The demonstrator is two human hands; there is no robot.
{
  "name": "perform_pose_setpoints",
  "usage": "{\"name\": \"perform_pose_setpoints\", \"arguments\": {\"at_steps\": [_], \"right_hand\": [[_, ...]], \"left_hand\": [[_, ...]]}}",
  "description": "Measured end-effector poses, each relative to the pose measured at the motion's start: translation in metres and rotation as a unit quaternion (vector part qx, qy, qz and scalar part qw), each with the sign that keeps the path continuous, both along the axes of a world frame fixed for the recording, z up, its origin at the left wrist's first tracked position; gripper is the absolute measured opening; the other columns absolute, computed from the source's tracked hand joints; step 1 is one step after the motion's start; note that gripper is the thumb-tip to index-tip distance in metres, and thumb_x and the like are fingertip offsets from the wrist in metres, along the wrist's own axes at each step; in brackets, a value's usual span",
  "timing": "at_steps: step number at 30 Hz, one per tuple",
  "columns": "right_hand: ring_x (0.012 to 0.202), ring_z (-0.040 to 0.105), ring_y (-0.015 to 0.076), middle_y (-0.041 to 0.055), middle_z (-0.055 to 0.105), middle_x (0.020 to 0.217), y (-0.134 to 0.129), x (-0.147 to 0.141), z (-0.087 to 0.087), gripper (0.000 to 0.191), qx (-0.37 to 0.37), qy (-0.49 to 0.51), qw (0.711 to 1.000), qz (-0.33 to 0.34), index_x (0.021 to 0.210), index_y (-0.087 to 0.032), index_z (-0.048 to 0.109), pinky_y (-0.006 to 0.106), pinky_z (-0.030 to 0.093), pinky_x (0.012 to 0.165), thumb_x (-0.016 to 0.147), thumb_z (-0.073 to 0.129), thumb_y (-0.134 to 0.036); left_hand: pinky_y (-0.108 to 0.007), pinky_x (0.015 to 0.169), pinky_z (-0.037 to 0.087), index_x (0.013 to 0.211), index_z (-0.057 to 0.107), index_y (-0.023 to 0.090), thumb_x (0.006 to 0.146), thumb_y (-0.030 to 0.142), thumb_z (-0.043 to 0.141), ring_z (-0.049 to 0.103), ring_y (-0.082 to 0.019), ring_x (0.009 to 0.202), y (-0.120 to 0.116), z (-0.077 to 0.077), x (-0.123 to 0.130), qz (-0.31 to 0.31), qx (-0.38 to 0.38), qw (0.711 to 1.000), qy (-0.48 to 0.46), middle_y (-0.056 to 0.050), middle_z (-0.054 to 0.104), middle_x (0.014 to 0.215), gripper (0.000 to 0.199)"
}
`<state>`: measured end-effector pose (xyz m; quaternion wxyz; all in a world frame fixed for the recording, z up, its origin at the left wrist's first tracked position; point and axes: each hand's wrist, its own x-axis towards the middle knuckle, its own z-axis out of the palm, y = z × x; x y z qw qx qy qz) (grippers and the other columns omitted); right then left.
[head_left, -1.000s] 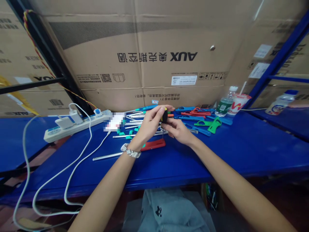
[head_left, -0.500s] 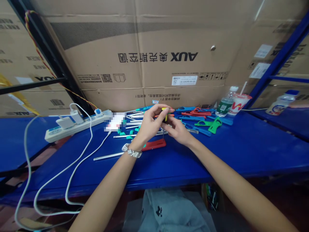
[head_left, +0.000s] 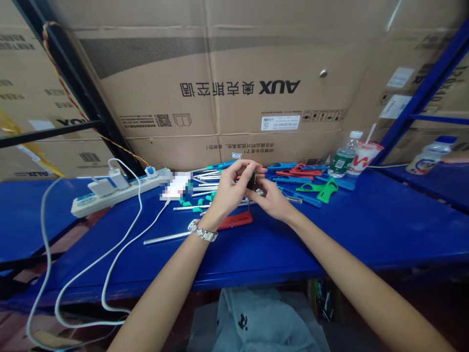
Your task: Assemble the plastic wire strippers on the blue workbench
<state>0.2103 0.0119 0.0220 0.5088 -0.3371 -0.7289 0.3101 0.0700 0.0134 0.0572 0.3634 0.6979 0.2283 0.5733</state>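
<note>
A screwdriver (head_left: 251, 182) with a black and yellow handle stands upright between my hands, its thin shaft reaching down to a red plastic handle piece (head_left: 237, 220) on the blue table. My left hand (head_left: 231, 188) is closed round the top of the screwdriver handle. Just to the right, my right hand (head_left: 270, 198) has its fingers curled about the lower part of the handle; its fingertips are partly hidden. A silver metal rod (head_left: 166, 238) lies to the left of the red piece, and my left wrist hides where the two come together.
Metal rods (head_left: 186, 208) and small teal pieces (head_left: 186, 203) lie behind my hands. Blue handle parts (head_left: 293, 180) and a green one (head_left: 327, 190) are on the right, near a water bottle (head_left: 343, 156) and cup (head_left: 363, 157). A power strip (head_left: 117, 193) with cables sits left.
The yellow and black screwdriver handle has turned in my fingers, showing more black now. Both hands stay in nearly the same place over the red piece, and the view has shifted slightly.
</note>
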Motion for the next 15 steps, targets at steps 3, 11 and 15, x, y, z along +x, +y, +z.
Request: {"name": "perform_pose_setpoints", "arguments": {"at_steps": [3,11,15], "right_hand": [[0.077,0.055,0.019,0.0006,0.058,0.076,-0.004,0.006,0.007,0.036,-0.025,-0.009,0.996,0.08,0.09,-0.021,0.065,0.033,0.045,0.072,0.089,0.063,-0.057],[0.062,0.041,0.0135,-0.0042,0.045,0.065,0.009,-0.003,-0.007,0.045,0.016,0.015,0.998,-0.05,0.069,-0.023,0.047,0.029,0.037,0.059,0.075,0.078,-0.056],[0.07,0.052,0.0161,0.0026,0.061,0.082,0.003,0.001,-0.004,0.038,0.004,-0.001,1.0,0.0,0.089,-0.019,0.063,0.031,0.044,0.064,0.081,0.074,-0.055]], "left_hand": [[-0.037,0.095,0.056,0.094,0.069,0.02,0.103,0.049,0.048,0.071,-0.022,0.104,0.001,0.001,-0.004,-0.022,0.006,1.0,0.022,-0.009,0.076,0.104,0.037],[-0.03,0.079,0.057,0.091,0.064,0.018,0.082,0.044,0.081,0.071,-0.017,0.083,0.001,-0.002,0.004,0.071,0.001,0.997,-0.024,-0.006,0.074,0.09,0.033],[-0.035,0.086,0.058,0.099,0.067,0.018,0.098,0.044,0.059,0.074,-0.02,0.092,0.0,0.0,-0.001,-0.014,0.003,1.0,0.017,-0.01,0.077,0.099,0.028]]}}
